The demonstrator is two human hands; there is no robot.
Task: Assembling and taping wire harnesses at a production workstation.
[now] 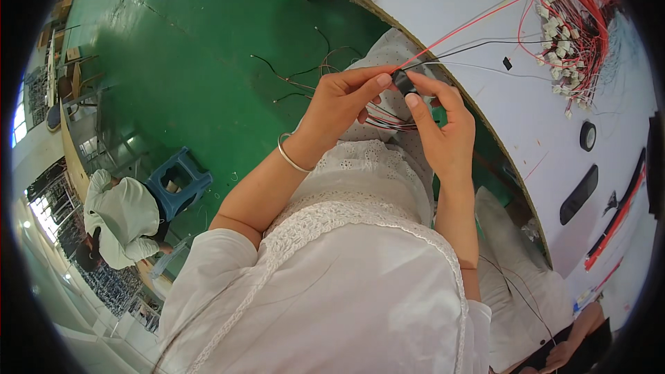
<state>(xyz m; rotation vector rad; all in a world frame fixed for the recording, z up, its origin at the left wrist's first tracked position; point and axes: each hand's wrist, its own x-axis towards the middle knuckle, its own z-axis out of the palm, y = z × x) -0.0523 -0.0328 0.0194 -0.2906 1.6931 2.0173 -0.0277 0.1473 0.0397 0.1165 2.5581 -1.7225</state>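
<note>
Black, glossy and tape-like, a short strip (pixel 404 82) is held right now between both hands, over the lap and beside the edge of the white table (pixel 526 104). By the left hand (pixel 344 100) it's pinched at one end, thumb and forefinger closed tight, wires caught there too. By the right hand (pixel 449 137) the other end is taken, thumb and forefinger brought nearly together on the strip; whether it goes fully round the wires cannot be told. Up and to the right, a red wire (pixel 460 30) and a black wire (pixel 499 42) are stretched toward a heap of white connectors (pixel 564 41) on the table. Below the fingers, a loose wire bundle (pixel 391 123) is seen, and more thin wire ends (pixel 305 85) are spread out leftward, above the green floor (pixel 228 48). On the tabletop, a black roll (pixel 587 136) is spotted, with a dark oblong piece (pixel 579 194) nearby.
</note>
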